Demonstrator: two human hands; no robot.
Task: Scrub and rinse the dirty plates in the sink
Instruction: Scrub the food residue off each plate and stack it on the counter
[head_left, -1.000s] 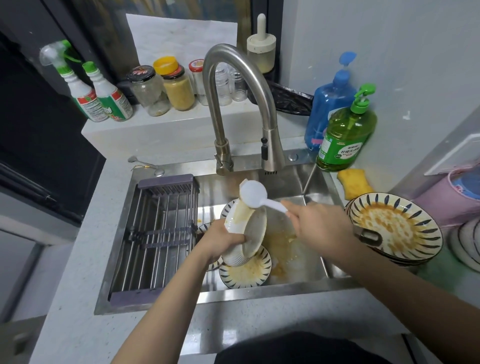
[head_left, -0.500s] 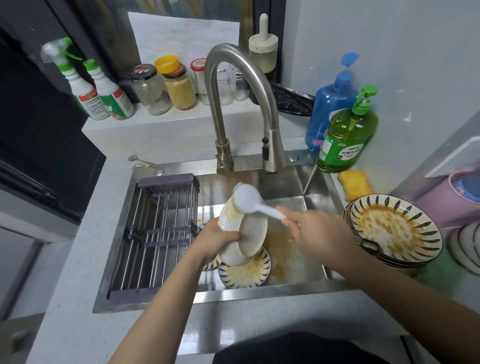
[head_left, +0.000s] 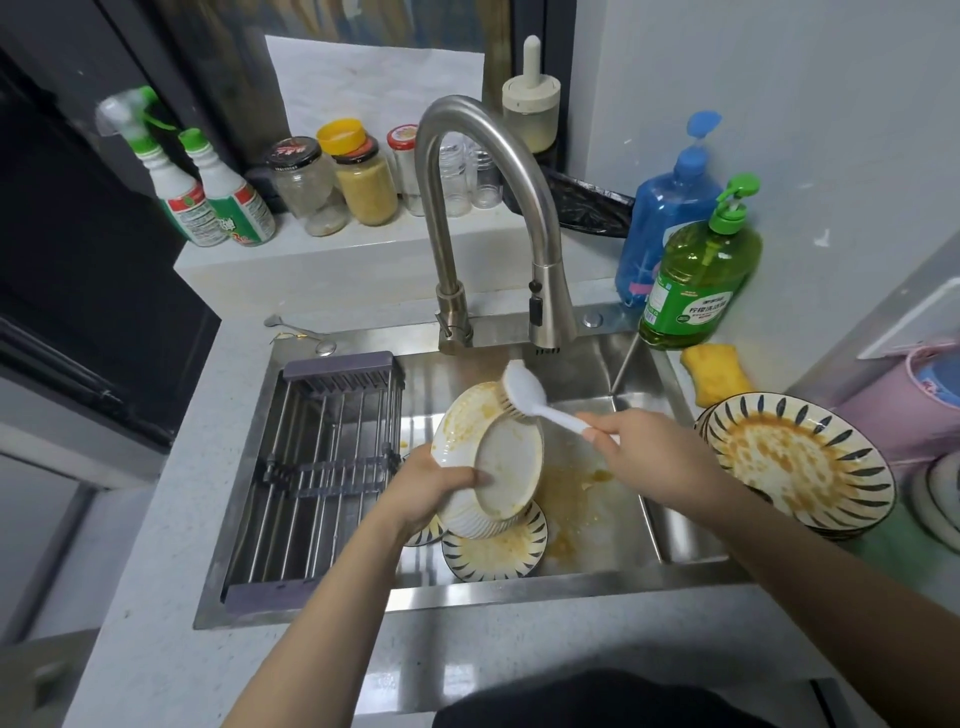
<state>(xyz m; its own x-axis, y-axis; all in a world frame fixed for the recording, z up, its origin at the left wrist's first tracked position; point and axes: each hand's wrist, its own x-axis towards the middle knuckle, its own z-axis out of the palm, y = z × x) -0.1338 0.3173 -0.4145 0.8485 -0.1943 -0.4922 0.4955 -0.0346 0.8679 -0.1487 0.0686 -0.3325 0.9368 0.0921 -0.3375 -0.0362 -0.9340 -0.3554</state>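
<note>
The left hand (head_left: 436, 491) gripped a tilted dirty plate (head_left: 488, 457) by its lower rim, fingers curled over the edge, holding it above the sink (head_left: 587, 514) basin and below the faucet (head_left: 488, 223) spout. The right hand (head_left: 649, 452), fingers wrapped round the handle, held a white scrub brush (head_left: 530, 392). The brush's long axis ran from that hand up and left toward the faucet, its bristles touching the plate's upper rim. No water flow was visible. Another soiled plate (head_left: 493, 551) lay flat in the basin directly beneath the held one. A stack of soiled bowls (head_left: 800, 462) stood right of the sink.
</note>
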